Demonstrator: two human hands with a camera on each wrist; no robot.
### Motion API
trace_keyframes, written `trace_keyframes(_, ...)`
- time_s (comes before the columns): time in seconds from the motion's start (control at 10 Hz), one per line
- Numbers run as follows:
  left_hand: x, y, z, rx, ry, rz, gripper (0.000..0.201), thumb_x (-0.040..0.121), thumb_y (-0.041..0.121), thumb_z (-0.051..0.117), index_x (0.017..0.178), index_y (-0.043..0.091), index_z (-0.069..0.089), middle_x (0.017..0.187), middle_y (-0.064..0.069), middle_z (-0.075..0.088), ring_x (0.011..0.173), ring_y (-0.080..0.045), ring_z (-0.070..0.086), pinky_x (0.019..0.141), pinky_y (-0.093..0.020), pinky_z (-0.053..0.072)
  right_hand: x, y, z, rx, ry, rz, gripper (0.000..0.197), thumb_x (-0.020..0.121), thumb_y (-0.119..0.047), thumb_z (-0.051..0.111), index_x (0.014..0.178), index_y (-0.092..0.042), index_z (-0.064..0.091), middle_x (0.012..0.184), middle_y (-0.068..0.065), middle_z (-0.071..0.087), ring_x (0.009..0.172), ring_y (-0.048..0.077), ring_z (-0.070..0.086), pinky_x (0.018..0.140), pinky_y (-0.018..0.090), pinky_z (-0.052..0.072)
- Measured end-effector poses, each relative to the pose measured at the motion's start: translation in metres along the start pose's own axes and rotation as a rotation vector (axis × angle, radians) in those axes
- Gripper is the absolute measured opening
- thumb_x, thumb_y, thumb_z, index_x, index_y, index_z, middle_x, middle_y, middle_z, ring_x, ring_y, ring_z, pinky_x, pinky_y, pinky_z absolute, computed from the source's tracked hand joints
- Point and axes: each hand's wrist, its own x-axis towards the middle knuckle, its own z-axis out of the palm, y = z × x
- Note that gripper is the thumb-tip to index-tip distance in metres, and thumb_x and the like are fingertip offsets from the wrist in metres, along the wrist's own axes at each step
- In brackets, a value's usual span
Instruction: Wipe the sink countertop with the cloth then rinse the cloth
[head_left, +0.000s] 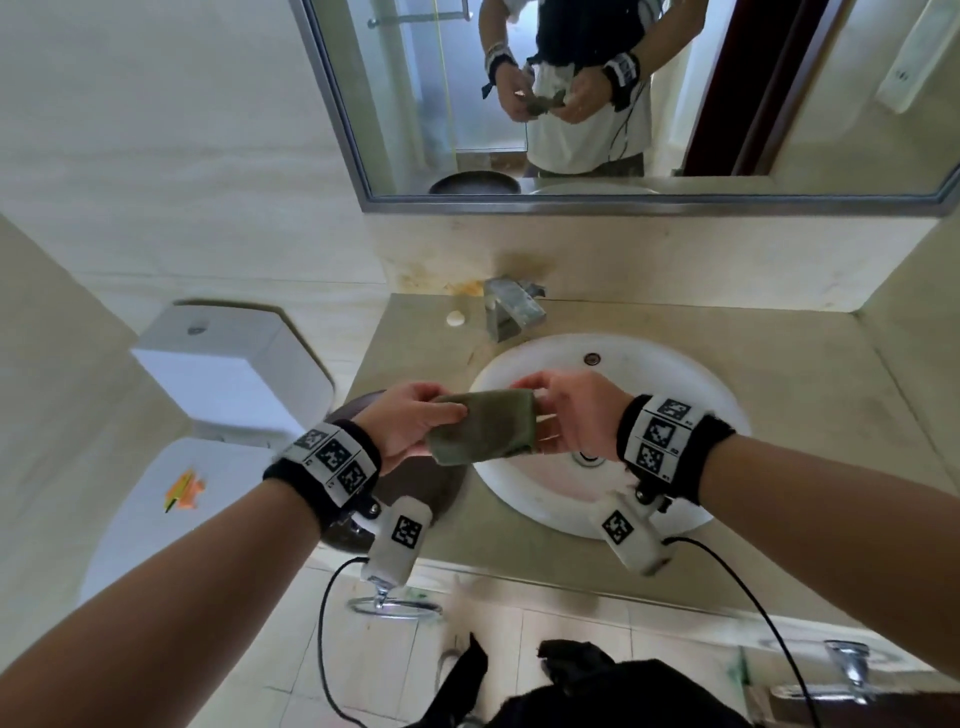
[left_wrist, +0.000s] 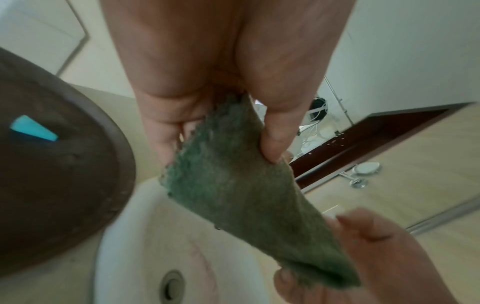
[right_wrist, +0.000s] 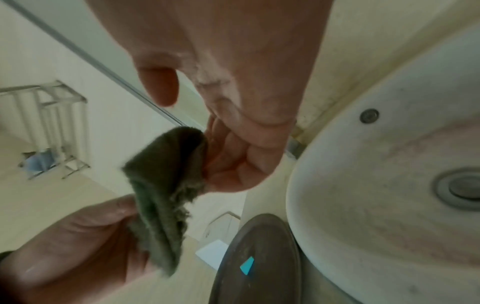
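folded olive-green cloth (head_left: 483, 426), frayed edges

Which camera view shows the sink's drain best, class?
The right wrist view: the drain lies large and unobstructed in the sink. In the head view the drain is partly hidden behind the right hand. The left wrist view shows the drain edge-on and blurred.

No readable text; wrist bands (head_left: 332, 460) carry only square coded markers

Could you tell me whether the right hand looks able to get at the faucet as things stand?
Probably yes: nothing stands between the right hand and the faucet behind the sink, but both hands hold the cloth.
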Motion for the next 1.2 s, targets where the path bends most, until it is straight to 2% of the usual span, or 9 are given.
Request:
trace_keyframes(0.1, 0.002, -0.016, -0.023, 0.085, 0.045, -0.036, 0.007, 0.088, 0.005, 0.064, 0.094, 0.007, 0.06, 0.092, -0.015, 0.064, 0.083, -0.027, 0.065, 0.074, -0.041, 0.06, 0.027, 0.013, 0.015, -0.24, 0.077, 0.085, 0.017, 0.091, -0.024, 0.059, 0.105, -0.015, 0.058, 0.106, 0.012, 0.061, 0.091, 0.025, 0.061, 0.072, 0.034, 0.053)
trace_keyframes(0.3, 0.029, -0.065, -0.076, 0.235, 0.091, -0.206, 0.018, 0.088, 0.013, 0.068, 0.102, 0.004, 0.062, 0.1, -0.02, 0.064, 0.09, -0.034, 0.067, 0.072, -0.053, 0.059, 0.104, 0.04, 0.053, -0.745, 0.27, 0.057, 0.034, 0.08, -0.019, 0.073, 0.107, -0.021, 0.053, 0.106, 0.007, 0.063, 0.095, 0.024, 0.064, 0.079, 0.033, 0.058)
trace_keyframes(0.4, 0.048, -0.09, -0.098, 0.277, 0.066, -0.325, 0.016, 0.088, 0.022, 0.069, 0.097, 0.01, 0.064, 0.1, -0.017, 0.065, 0.084, -0.031, 0.069, 0.069, -0.044, 0.061, 0.133, 0.049, 0.067, -0.95, 0.34, 0.043, 0.037, 0.078, -0.025, 0.076, 0.108, -0.021, 0.056, 0.098, 0.0, 0.062, 0.092, 0.018, 0.061, 0.08, 0.026, 0.049)
trace_keyframes(0.6, 0.075, -0.121, -0.114, 0.388, -0.078, -0.537, 0.032, 0.091, 0.026, 0.063, 0.114, 0.004, 0.056, 0.083, -0.015, 0.068, 0.058, -0.021, 0.07, 0.049, -0.029, 0.057, 0.179, 0.071, 0.081, -1.163, 0.368, 0.075, 0.027, 0.079, -0.026, 0.075, 0.101, -0.023, 0.06, 0.104, 0.001, 0.065, 0.099, 0.02, 0.062, 0.086, 0.028, 0.049)
trace_keyframes(0.7, 0.09, -0.131, -0.113, 0.536, -0.128, -0.554, 0.031, 0.092, 0.03, 0.06, 0.105, 0.003, 0.057, 0.081, -0.011, 0.066, 0.067, -0.025, 0.07, 0.057, -0.03, 0.056, 0.19, 0.074, 0.085, -1.154, 0.386, 0.087, 0.025, 0.08, -0.031, 0.074, 0.098, -0.026, 0.058, 0.104, -0.002, 0.064, 0.099, 0.019, 0.062, 0.086, 0.029, 0.05)
trace_keyframes(0.8, 0.099, -0.132, -0.114, 0.931, -0.048, -0.436, 0.044, 0.085, 0.049, 0.062, 0.107, 0.01, 0.061, 0.096, -0.007, 0.065, 0.093, -0.025, 0.066, 0.078, -0.033, 0.054, 0.188, 0.073, 0.088, -1.221, 0.435, 0.053, 0.033, 0.083, -0.037, 0.07, 0.11, -0.024, 0.058, 0.109, -0.003, 0.06, 0.103, 0.018, 0.059, 0.09, 0.032, 0.049)
trace_keyframes(0.9, 0.1, -0.127, -0.114, 1.207, 0.109, -0.229, 0.058, 0.082, 0.049, 0.064, 0.127, 0.015, 0.049, 0.126, -0.01, 0.05, 0.116, -0.03, 0.05, 0.096, -0.043, 0.047, 0.174, 0.075, 0.095, -1.382, 0.339, 0.022, 0.027, 0.087, -0.032, 0.064, 0.112, -0.023, 0.061, 0.115, 0.0, 0.059, 0.107, 0.021, 0.057, 0.094, 0.034, 0.047)
trace_keyframes(1.0, 0.105, -0.126, -0.105, 1.198, -0.157, 0.001, 0.032, 0.089, 0.032, 0.056, 0.117, 0.017, 0.057, 0.122, -0.009, 0.056, 0.11, -0.028, 0.055, 0.096, -0.04, 0.048, 0.163, 0.082, 0.103, -1.504, 0.139, 0.047, 0.031, 0.089, -0.027, 0.056, 0.119, -0.022, 0.064, 0.119, 0.004, 0.063, 0.111, 0.026, 0.058, 0.098, 0.038, 0.047)
trace_keyframes(1.2, 0.101, -0.118, -0.084, 1.374, -0.262, 0.025, 0.036, 0.093, 0.032, 0.049, 0.121, 0.013, 0.059, 0.121, -0.011, 0.055, 0.106, -0.028, 0.058, 0.09, -0.035, 0.05, 0.144, 0.09, 0.099, -1.415, 0.082, 0.119, 0.036, 0.09, -0.027, 0.055, 0.125, -0.019, 0.061, 0.126, 0.006, 0.062, 0.117, 0.028, 0.057, 0.102, 0.037, 0.045)
